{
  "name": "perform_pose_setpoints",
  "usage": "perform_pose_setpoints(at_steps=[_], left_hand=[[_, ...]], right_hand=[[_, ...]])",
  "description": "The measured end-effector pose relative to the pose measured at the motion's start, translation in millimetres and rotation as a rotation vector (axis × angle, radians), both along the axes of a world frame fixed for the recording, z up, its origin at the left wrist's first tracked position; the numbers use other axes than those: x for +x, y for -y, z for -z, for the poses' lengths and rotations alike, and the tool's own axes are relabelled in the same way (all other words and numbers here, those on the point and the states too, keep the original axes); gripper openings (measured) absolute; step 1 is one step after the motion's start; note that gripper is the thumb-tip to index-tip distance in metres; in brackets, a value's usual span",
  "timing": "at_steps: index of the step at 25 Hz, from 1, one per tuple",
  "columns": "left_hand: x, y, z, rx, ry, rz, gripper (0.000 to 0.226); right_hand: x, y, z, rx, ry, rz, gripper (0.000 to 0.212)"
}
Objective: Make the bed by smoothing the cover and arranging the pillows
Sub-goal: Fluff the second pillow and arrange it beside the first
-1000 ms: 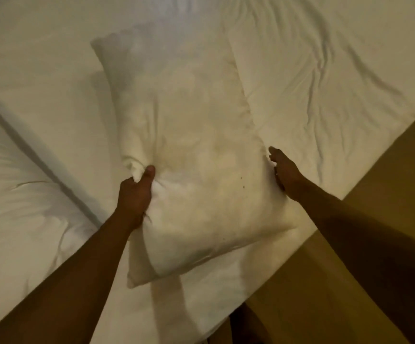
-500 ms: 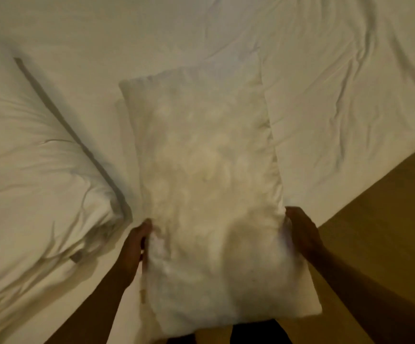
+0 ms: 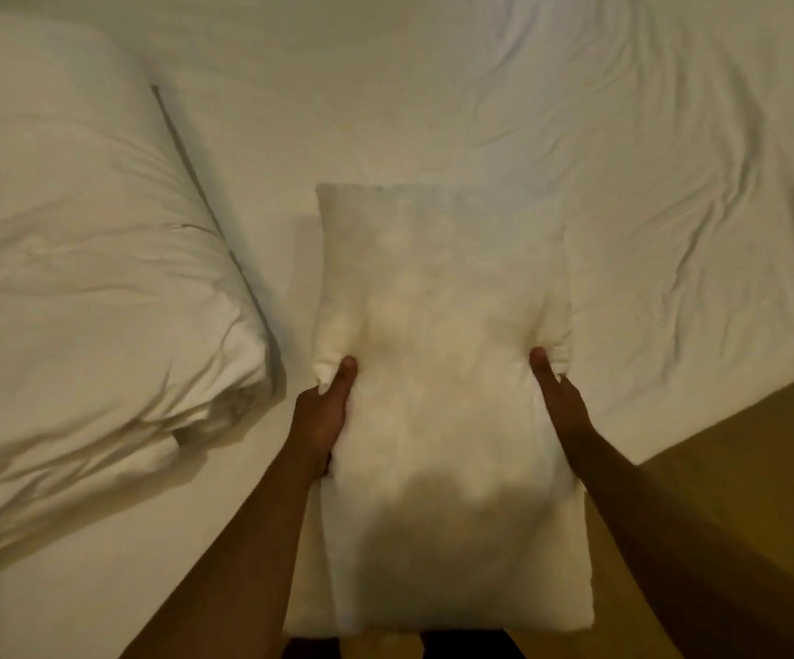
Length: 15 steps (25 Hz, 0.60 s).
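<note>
A long white pillow (image 3: 442, 354) lies lengthwise in front of me, its far end over the white bed sheet (image 3: 385, 97) and its near end hanging past the bed's edge. My left hand (image 3: 321, 413) grips the pillow's left side, thumb pressed on top. My right hand (image 3: 559, 401) grips the right side the same way, and the fabric bunches under both thumbs. A rumpled white cover (image 3: 76, 287) is heaped on the left part of the bed.
The sheet is creased at the right (image 3: 670, 221). The bed's edge runs diagonally at the lower right, with a brown floor (image 3: 742, 468) beyond it.
The pillow has been drawn toward me and turned straight. My right hand went from resting against its side to gripping it, and both hands now hold it by its sides.
</note>
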State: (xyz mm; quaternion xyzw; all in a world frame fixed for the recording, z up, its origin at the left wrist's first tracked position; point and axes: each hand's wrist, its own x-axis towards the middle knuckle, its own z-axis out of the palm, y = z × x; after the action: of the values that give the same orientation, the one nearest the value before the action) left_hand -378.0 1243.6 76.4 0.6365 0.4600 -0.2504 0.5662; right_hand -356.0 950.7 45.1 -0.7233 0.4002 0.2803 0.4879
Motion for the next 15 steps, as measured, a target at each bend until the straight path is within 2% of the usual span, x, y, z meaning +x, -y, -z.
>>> perform_pose_setpoints(at_steps=[2, 3, 6, 7, 11, 15], left_hand=[[-26.8, -3.6, -20.6, -0.023, -0.004, -0.002, 0.05], [-43.9, -7.5, -31.3, -0.012, -0.016, 0.029, 0.05], [-79.2, -13.9, -53.0, 0.004, -0.083, 0.114, 0.07], [-86.2, -23.0, -66.5, 0.001, -0.098, 0.119, 0.067], [-102.4, -63.4, -116.2, -0.048, -0.019, 0.068, 0.059], [-102.2, -100.7, -175.6, -0.168, 0.172, -0.072, 0.054]], right_hand=[[-29.0, -3.2, -14.3, 0.001, -0.058, 0.029, 0.117], [-46.4, -9.0, -27.9, 0.0, -0.097, 0.039, 0.115], [-82.0, -16.9, -60.2, -0.067, -0.136, 0.004, 0.094], [-91.1, -23.4, -73.7, -0.085, -0.134, -0.023, 0.09], [-109.6, -50.6, -126.8, -0.12, 0.019, -0.196, 0.064], [-84.1, -94.3, -199.6, -0.066, 0.198, -0.046, 0.071]])
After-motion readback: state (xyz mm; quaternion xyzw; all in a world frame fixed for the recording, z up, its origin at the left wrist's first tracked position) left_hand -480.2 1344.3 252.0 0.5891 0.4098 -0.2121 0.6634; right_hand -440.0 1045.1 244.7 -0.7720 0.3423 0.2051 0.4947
